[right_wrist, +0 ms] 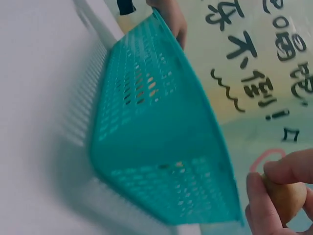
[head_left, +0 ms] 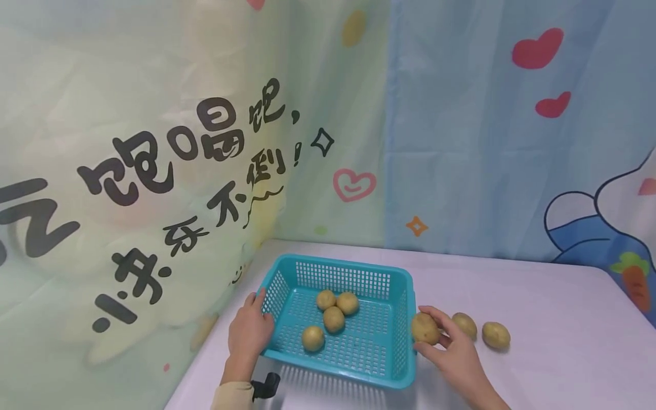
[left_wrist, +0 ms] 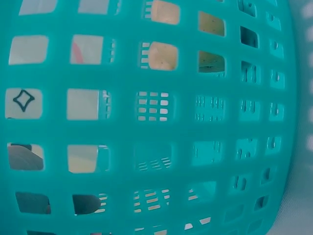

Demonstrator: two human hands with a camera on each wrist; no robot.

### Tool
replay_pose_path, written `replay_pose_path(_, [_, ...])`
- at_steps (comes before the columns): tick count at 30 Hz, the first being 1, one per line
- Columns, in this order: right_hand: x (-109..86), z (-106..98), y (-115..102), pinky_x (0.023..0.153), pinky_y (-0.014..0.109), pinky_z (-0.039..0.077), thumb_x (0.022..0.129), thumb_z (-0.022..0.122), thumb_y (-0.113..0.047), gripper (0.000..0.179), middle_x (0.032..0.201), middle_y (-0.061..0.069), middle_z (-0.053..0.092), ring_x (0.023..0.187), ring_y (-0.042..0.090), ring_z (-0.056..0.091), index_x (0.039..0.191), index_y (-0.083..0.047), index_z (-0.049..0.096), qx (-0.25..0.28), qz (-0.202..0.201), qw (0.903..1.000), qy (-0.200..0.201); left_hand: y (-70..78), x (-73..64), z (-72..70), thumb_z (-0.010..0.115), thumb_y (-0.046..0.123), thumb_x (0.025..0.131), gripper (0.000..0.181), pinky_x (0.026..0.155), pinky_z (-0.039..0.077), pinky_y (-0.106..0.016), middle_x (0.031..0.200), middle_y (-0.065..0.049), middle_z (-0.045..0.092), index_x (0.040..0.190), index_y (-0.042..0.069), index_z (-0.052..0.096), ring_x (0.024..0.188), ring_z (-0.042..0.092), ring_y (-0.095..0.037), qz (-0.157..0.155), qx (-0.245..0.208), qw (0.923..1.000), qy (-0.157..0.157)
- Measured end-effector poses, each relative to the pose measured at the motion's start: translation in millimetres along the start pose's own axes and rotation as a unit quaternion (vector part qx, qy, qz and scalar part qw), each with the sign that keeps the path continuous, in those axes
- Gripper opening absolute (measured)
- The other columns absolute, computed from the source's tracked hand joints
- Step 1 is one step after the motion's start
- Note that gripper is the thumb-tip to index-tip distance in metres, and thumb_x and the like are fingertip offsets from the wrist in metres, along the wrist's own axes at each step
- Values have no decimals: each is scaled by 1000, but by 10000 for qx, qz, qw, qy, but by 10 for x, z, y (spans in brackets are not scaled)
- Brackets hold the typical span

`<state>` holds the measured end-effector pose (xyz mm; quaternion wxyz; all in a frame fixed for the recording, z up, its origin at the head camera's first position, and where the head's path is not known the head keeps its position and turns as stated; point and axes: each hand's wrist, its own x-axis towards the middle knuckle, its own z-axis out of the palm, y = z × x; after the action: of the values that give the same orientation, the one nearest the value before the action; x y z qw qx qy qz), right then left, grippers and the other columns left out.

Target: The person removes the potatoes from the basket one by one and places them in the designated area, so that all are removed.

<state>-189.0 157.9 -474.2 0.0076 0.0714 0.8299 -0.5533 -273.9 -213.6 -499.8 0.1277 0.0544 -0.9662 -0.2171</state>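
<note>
A teal plastic basket (head_left: 353,373) with slotted walls stands on the table, several potatoes (head_left: 333,320) lying on its floor. My left hand (head_left: 251,326) grips the basket's left rim, thumb toward the inside. Only the perforated wall (left_wrist: 181,129) fills the left wrist view, with potatoes (left_wrist: 164,56) showing through the holes. At the right rim, my right hand (head_left: 453,347) holds a potato (head_left: 425,329) between thumb and fingers. In the right wrist view that potato (right_wrist: 287,200) sits in the fingertips beside the basket's upper edge.
Two loose potatoes (head_left: 464,326) (head_left: 496,336) lie on the white table (head_left: 564,319) right of the basket, just beyond my right hand. A printed curtain (head_left: 461,142) hangs behind the table and along its left side.
</note>
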Motion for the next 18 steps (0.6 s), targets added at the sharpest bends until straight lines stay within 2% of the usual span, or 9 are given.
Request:
replay_pose_path(4, [43, -116, 173, 92, 40, 52, 83, 75, -16, 76, 149, 23, 34, 126, 45, 48, 149, -17, 37, 30, 499, 9987, 122, 3, 1, -17, 56, 11, 87, 59, 57, 50, -42, 143, -20, 48, 145, 8, 48, 97, 62, -38, 19, 4, 10000, -22])
replay_pose_path(8, [102, -163, 383, 94, 40, 50, 83, 75, -18, 77, 151, 24, 30, 129, 43, 45, 149, -12, 36, -89, 542, 9985, 34, -3, 4, -28, 56, 10, 87, 59, 52, 46, -38, 144, -21, 47, 145, 8, 47, 93, 62, -38, -9, 9, 10000, -70])
replay_pose_path(11, [159, -136, 541, 94, 42, 49, 84, 73, -19, 75, 149, 26, 34, 127, 43, 45, 148, -8, 36, -265, 475, 9985, 3, -10, 3, -40, 55, 10, 87, 59, 50, 44, -37, 144, -21, 47, 146, 8, 47, 92, 62, -37, -49, 37, 10000, -58])
replay_pose_path(15, [240, -72, 725, 81, 35, 54, 83, 72, -16, 73, 136, 33, 46, 114, 41, 55, 146, -4, 37, -461, 507, 9976, 122, -4, 6, -38, 56, 11, 88, 59, 54, 47, -39, 144, -21, 47, 145, 9, 47, 96, 62, -38, -62, 23, 10000, -73])
replay_pose_path(18, [289, -35, 799, 75, 33, 55, 81, 71, -13, 73, 129, 36, 50, 108, 41, 58, 145, -1, 38, -629, 466, 9967, 202, -3, 8, -19, 56, 11, 88, 59, 57, 49, -41, 144, -20, 47, 146, 9, 47, 97, 62, -37, -68, 3, 9999, -87])
